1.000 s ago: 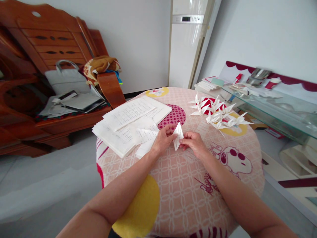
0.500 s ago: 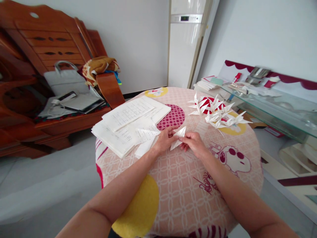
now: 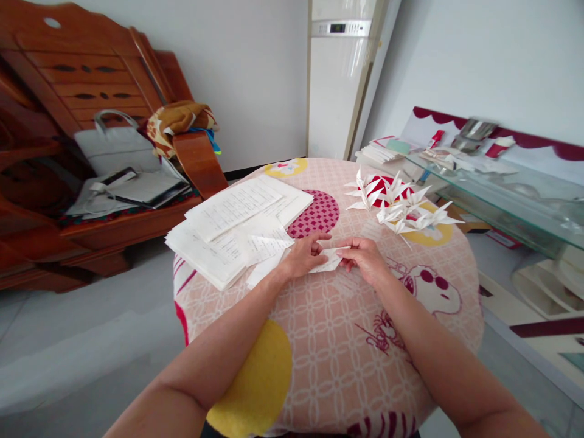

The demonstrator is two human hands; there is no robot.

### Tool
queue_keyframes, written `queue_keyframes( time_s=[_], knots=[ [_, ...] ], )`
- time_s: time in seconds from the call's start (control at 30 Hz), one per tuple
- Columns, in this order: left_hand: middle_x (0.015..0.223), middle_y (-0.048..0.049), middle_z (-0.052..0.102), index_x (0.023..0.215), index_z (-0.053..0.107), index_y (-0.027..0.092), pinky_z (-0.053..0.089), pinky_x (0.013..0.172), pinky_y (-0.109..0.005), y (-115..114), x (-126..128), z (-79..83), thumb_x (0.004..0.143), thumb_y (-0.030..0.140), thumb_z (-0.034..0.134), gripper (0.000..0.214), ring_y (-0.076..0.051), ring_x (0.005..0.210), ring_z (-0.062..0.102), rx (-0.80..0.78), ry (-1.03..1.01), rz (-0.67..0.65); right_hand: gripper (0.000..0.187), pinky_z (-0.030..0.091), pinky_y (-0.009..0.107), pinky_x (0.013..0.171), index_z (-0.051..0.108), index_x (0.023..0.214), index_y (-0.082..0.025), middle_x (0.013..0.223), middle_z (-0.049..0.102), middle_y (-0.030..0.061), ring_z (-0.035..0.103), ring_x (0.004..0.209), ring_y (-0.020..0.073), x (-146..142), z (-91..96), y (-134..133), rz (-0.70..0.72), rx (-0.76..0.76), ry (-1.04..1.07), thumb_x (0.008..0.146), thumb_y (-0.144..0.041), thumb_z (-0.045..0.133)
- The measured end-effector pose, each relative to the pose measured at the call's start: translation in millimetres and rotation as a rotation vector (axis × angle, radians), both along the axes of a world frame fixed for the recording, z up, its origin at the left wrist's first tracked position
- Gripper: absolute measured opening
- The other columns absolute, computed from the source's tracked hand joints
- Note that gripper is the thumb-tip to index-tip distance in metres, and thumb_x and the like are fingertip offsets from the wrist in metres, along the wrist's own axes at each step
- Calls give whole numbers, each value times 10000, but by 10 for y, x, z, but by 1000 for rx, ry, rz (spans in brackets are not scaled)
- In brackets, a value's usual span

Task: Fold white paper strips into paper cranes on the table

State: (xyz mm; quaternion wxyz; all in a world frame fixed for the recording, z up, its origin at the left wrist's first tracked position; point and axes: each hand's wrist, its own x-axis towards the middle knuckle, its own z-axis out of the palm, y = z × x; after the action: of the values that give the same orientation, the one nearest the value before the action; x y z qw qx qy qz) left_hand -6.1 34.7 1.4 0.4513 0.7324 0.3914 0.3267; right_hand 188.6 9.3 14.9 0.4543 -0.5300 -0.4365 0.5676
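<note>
A small folded piece of white printed paper point(image 3: 329, 260) lies nearly flat between my two hands, just above the round table's patterned cloth point(image 3: 337, 340). My left hand point(image 3: 305, 253) pinches its left end with fingers curled. Its right end is pinched by my right hand point(image 3: 364, 258). A stack of printed sheets point(image 3: 237, 228) lies to the left of my hands. Several finished white paper cranes point(image 3: 398, 205) sit in a cluster at the far right of the table.
A carved wooden bench point(image 3: 91, 152) on the left holds a grey handbag point(image 3: 116, 146), papers and a folded blanket. A tall white air conditioner point(image 3: 335, 79) stands against the back wall. A glass shelf point(image 3: 511, 194) with cups and papers runs along the right.
The folded paper stood upright on its point between my fingers a second ago; it has been turned and laid down almost flat. Both hands stayed in the same spot.
</note>
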Motion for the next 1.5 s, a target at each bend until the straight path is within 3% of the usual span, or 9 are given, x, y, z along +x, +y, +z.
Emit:
queue_keyframes(
  time_s=[0.17, 0.4, 0.53, 0.63, 0.8, 0.93, 1.1, 1.27, 1.5],
  knots=[
    [722, 39, 620, 1332, 567, 140, 418, 591, -216, 17, 33, -2, 752, 129, 615, 582, -103, 619, 553, 104, 123, 47, 142, 282, 215, 334, 669, 605, -180, 510, 626, 0, 503, 392, 108, 68, -16, 10, -13, 41, -211, 586, -289, 759],
    [883, -25, 718, 1262, 651, 180, 519, 763, -286, 15, 90, -29, 750, 115, 630, 517, -156, 747, 640, 220, 306, 149, 65, 377, 272, 551, 713, 627, -207, 608, 693, 8, 598, 586, 162, 57, -45, 21, -4, 254, -846, 691, -195, 716],
    [946, -53, 718, 1049, 713, 177, 524, 806, -311, -8, 110, -36, 733, 94, 668, 329, -187, 827, 646, 289, 345, 182, 62, 378, 303, 615, 735, 713, -211, 730, 728, 50, 622, 690, 203, 17, -32, -6, 38, 281, -1089, 770, -215, 709],
    [929, -52, 708, 904, 707, 183, 518, 819, -315, -29, 123, -38, 729, 58, 662, 219, -194, 847, 639, 353, 340, 176, 55, 422, 330, 718, 745, 825, -187, 881, 726, 96, 623, 844, 246, 11, -53, -23, 66, 474, -1191, 785, -176, 710],
    [816, -43, 685, 793, 699, 188, 500, 795, -297, -68, 116, -57, 800, 29, 582, 197, -179, 790, 631, 444, 387, 79, 219, 430, 354, 826, 736, 794, -166, 863, 657, 112, 564, 921, 256, -18, -110, -26, 244, 770, -1237, 831, -46, 557],
    [814, -56, 678, 785, 721, 179, 494, 777, -289, -112, 63, -68, 858, 67, 566, 204, -188, 810, 638, 518, 460, 49, 298, 431, 348, 779, 734, 716, -155, 778, 626, 103, 556, 841, 237, -23, -137, -23, 367, 776, -1221, 832, -12, 499],
    [896, -49, 708, 902, 754, 188, 501, 797, -266, -155, -50, -54, 889, 62, 548, 241, -171, 850, 660, 518, 405, -18, 289, 467, 317, 815, 775, 844, -172, 869, 690, 73, 618, 879, 205, 80, -155, -43, 459, 825, -1013, 819, 13, 554],
    [948, -57, 719, 970, 754, 174, 523, 834, -273, -136, -115, -54, 901, 55, 539, 256, -166, 880, 672, 533, 347, -76, 144, 497, 327, 822, 782, 858, -184, 882, 711, 63, 648, 881, 204, 165, -189, -24, 466, 900, -898, 841, -72, 694],
    [1011, -58, 721, 939, 734, 178, 532, 873, -277, -165, -75, -39, 904, 59, 513, 254, -162, 930, 676, 531, 348, -69, 171, 500, 324, 797, 782, 837, -174, 875, 719, 73, 655, 852, 199, 158, -178, -9, 470, 904, -892, 884, -68, 656]
  ],
)
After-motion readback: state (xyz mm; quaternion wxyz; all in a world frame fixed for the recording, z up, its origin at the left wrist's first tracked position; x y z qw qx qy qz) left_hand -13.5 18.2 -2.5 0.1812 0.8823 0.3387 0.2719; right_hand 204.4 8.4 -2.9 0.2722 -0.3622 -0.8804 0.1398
